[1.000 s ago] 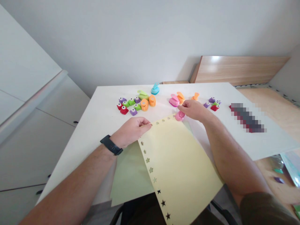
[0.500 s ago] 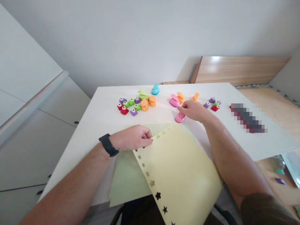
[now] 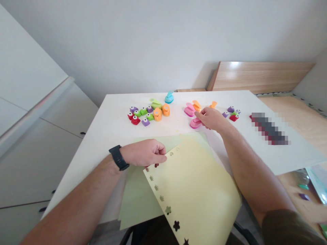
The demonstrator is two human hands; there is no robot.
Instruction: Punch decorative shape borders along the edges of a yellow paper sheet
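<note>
My left hand (image 3: pixel 145 153), with a black watch (image 3: pixel 119 157) on its wrist, pinches the edge of a pale yellow paper sheet (image 3: pixel 194 194). Small punched shapes, including flowers and stars, run along that sheet's edge. Under it lies a pale green paper sheet (image 3: pixel 138 194), partly hidden. My right hand (image 3: pixel 209 119) stands well beyond the paper, its fingers closed over a pink craft punch (image 3: pixel 195 123), which they partly cover.
Several small craft punches (image 3: pixel 148 114) sit in a group on the white table (image 3: pixel 107 136), and more (image 3: pixel 231 113) lie to the right. A pixelated object (image 3: pixel 269 128) lies on a white board. White cabinets (image 3: pixel 38 163) stand left.
The yellow sheet has turned and shifted toward me under my left hand. The pink punch has moved slightly away from me under my right hand's fingers.
</note>
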